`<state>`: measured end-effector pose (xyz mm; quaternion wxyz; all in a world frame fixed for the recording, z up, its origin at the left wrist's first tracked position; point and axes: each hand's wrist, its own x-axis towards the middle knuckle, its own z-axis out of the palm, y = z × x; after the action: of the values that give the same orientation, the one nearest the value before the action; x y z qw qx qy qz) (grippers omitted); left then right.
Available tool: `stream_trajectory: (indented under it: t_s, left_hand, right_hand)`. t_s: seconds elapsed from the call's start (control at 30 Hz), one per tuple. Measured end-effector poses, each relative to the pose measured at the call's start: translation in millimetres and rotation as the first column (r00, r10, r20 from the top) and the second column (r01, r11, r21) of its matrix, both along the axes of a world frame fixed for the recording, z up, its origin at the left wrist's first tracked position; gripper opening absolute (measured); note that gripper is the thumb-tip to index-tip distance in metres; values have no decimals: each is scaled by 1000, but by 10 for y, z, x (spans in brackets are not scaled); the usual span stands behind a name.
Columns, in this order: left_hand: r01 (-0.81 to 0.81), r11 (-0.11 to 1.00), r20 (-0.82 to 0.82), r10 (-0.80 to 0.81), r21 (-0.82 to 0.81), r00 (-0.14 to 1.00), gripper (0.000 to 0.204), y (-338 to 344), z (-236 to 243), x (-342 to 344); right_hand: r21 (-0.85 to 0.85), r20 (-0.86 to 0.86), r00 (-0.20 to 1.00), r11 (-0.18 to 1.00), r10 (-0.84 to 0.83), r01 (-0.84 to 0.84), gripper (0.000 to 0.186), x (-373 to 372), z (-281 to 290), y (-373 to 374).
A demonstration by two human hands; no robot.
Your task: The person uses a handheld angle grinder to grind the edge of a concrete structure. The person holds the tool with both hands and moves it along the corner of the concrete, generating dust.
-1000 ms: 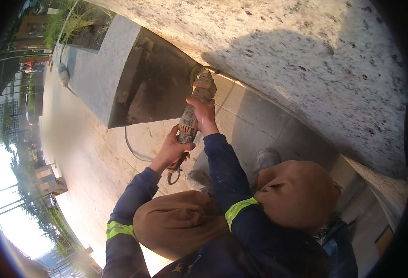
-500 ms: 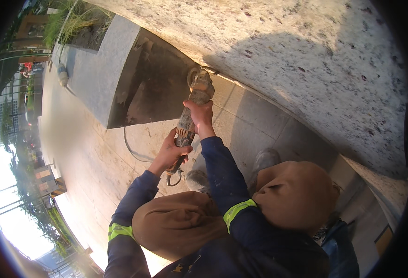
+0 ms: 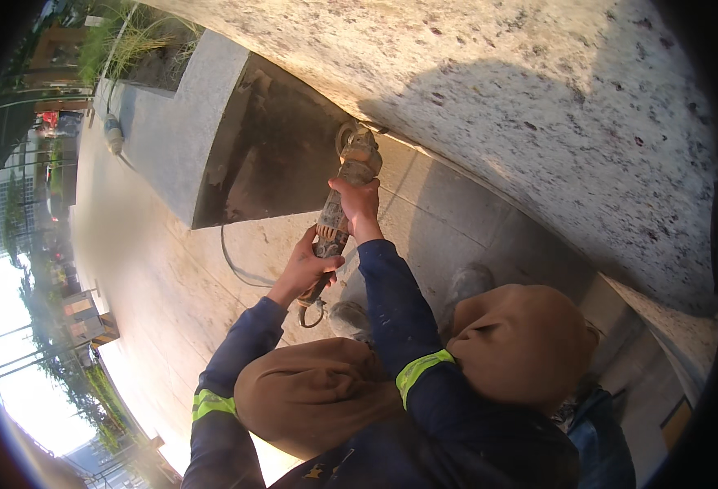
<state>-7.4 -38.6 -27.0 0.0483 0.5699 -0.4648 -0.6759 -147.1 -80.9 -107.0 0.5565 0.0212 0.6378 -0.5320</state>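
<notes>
Where the brown trousers point(image 3: 318, 391) fold over two bent knees, the person crouches, grey shoes point(image 3: 470, 282) on the pale paving point(image 3: 212, 301). Just ahead, the left hand point(image 3: 302, 265) has its fingers wrapped around the rear of a dusty angle grinder point(image 3: 330, 222), thumb along the near side. Farther up the tool, the right hand point(image 3: 360, 205) grips the body behind its head, thumb across the top. A short loop of cord point(image 3: 313, 316) hangs at the tail end.

The grinder's disc point(image 3: 345, 137) is at the inner corner, beside a dark panel point(image 3: 281, 143) and close to the foot of a speckled stone wall point(image 3: 530, 138); whether it touches either cannot be told. Judging by the two-handed hold and the disc's place, the work seems to be under way rather than finished. The panel is patchy, yet nothing shows which parts have been worked, so how much is left stays unclear.

Beyond stand a grey block point(image 3: 175, 134), a cord connector point(image 3: 112, 133) and grass point(image 3: 134, 45).
</notes>
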Motion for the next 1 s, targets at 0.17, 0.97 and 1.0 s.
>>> stream_trajectory:
  t_s: [0.17,0.97,1.0]
  left_hand:
    - [-22,998,5,22,-51,1000,71,54,-3,43]
    - [6,998,20,-5,-69,1000,72,22,120,-31]
    - [-11,999,20,12,-51,1000,74,24,118,2]
  right_hand:
    - [-94,-39,999,995,-21,18,71,80,-24,24]
    - [-43,30,999,999,-12,13,70,52,-83,-41]
    - [-39,38,999,999,-1,3,71,60,-25,-33]
